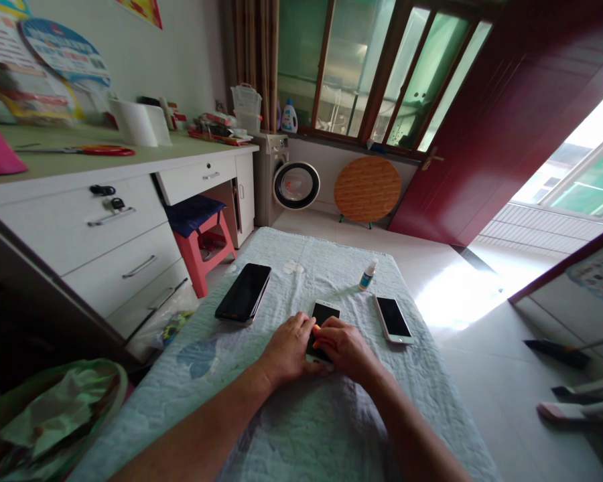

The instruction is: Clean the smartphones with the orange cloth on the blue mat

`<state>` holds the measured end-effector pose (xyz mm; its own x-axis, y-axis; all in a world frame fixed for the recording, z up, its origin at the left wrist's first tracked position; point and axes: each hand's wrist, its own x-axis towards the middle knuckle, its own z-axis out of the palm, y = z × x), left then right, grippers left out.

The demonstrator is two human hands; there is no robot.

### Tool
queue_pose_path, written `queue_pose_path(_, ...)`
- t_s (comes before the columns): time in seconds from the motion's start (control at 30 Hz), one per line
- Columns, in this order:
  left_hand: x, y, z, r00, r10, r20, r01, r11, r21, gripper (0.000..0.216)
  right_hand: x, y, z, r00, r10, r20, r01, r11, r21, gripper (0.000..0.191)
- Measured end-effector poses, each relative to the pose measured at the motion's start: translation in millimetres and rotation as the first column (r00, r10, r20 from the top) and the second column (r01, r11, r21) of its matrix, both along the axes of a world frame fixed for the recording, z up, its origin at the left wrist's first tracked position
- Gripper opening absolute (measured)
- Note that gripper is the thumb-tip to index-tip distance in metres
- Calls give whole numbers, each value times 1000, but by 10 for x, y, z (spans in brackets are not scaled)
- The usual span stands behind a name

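A white phone (322, 314) with a dark screen lies on the pale quilted cloth (291, 415) in the middle. My left hand (289, 348) rests on its left edge with fingers curled. My right hand (344, 347) lies over its lower part, fingers bent and pressed on the screen; a small orange thing shows between the fingertips, too small to name. A second white phone (392, 319) lies to the right. A larger black device (244, 293) lies to the left. A small bottle with a blue label (368, 275) stands behind the phones.
A white desk with drawers (105, 234) runs along the left, a red stool (204, 251) under it. A washing machine (286, 181) and a round wooden board (366, 189) stand at the back. A green-lined bin (45, 422) sits at lower left. A dark red door (507, 120) stands open.
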<state>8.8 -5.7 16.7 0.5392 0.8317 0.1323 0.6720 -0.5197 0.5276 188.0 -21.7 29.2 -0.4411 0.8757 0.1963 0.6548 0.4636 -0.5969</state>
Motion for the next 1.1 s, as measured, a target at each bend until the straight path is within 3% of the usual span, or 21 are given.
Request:
queue_pose_path(0.13, -52, 27, 50, 998, -47, -33, 46, 998, -49, 93, 70, 73, -42, 989, -146, 20, 144, 987, 75, 17)
queue_pose_path(0.23, -107, 70, 75, 993, -112, -42, 107, 989, -101, 90, 141, 138, -86, 948, -316, 41, 310, 944, 110, 14)
queue_pose_path(0.3, -133, 94, 78, 991, -132, -23, 129, 984, -121, 88, 170, 155, -101, 931, -358, 67, 349, 930, 118, 15)
queue_pose_path(0.63, -61, 65, 82, 992, -117, 52, 118, 993, -9, 87, 113, 67, -26, 997, -70, 18, 68, 994, 88, 34)
queue_pose_path(0.8, 7, 39, -8, 997, -59, 53, 56, 997, 57, 89, 131, 118, -56, 988, -139, 69, 127, 981, 145, 30)
queue_pose_path(1.1, -57, 85, -20, 995, -100, 6, 100, 995, 18, 78, 119, 166, -71, 964, -246, 104, 224, 956, 189, 26)
